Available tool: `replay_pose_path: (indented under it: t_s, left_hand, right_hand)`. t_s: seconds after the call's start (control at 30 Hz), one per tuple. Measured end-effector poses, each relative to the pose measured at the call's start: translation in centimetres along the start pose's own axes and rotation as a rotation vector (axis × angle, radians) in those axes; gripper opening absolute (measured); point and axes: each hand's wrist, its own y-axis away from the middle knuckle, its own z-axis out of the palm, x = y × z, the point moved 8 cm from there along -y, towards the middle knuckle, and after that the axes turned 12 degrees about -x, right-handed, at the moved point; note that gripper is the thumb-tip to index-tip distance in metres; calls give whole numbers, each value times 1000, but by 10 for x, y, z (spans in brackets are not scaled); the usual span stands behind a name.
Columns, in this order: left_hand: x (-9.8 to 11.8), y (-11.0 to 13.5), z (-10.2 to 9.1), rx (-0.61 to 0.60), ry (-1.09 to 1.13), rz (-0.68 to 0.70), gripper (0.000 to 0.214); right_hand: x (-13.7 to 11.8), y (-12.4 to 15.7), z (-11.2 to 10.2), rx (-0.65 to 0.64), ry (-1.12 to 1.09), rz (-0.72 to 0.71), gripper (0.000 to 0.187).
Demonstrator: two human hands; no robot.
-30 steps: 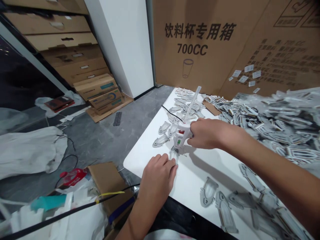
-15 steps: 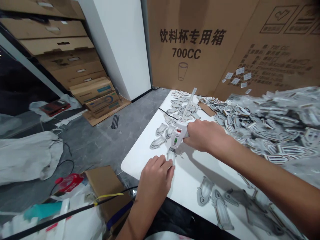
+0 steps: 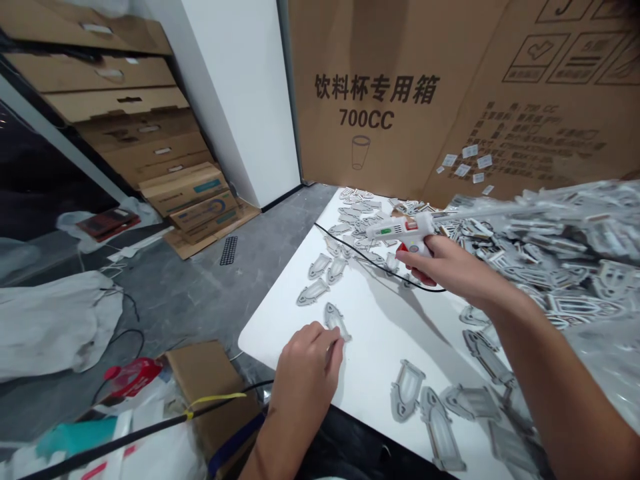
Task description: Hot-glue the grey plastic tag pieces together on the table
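Glue gun now swung rightward, clear of piece; right hand wrapped round it. Left hand, fingers curled, pinches piece's near end.

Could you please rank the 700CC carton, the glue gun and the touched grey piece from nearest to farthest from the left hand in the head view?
1. Grey piece: at the left hand, on the table.
2. Glue gun: beyond, to the right, in the right hand.
3. 700CC carton: farthest, behind the table.
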Motion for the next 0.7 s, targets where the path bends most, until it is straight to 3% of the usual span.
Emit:
replay_pose_path:
  t_s: [0.13,0.3,0.4,0.5,0.63,0.7]
  left_hand:
    - [2,-3,-3,-54,257,35,16]
    - [6,-9,-23,11,91,169,55]
    - [5,-13,-16,-64,14,207,69]
    - [4,-14,-10,-70,-41,204,63]
    - [-7,-9,-17,142,-137,87,42]
    - [-12,-5,-20,199,-180,18,44]
  right_hand:
    - [10,4,-2,29,-47,30,38]
    - [4,14,-27,176,153,-31,48]
    - [-4,17,-27,121,201,-101,50]
    - [-9,18,-20,29,208,-152,51]
    - [-5,15,-11,-39,280,-163,50]
    - [-1,14,-7,-70,298,-178,51]
